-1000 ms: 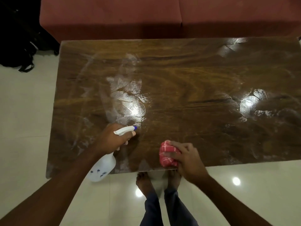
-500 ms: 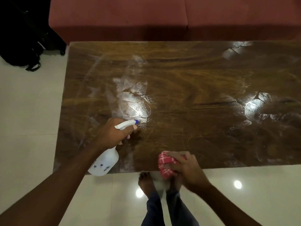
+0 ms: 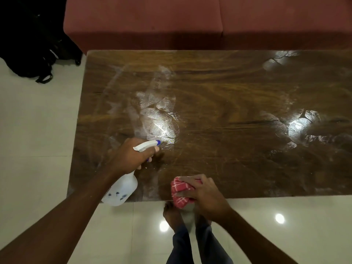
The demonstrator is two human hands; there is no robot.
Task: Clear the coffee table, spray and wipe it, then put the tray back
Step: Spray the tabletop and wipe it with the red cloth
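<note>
A glossy brown wooden coffee table fills the middle of the view, with wet spray patches at left centre and at right. My left hand grips a white spray bottle by its trigger head, nozzle pointing at the tabletop, above the near left part of the table. My right hand holds a bunched red-and-white checked cloth at the table's near edge. No tray is in view.
A reddish sofa runs along the far side of the table. A black bag lies on the pale tiled floor at the far left. My bare feet stand just in front of the near edge.
My right hand with the cloth has drawn back from the tabletop to its near edge. The left hand and spray bottle have stayed in about the same spot on the table.
</note>
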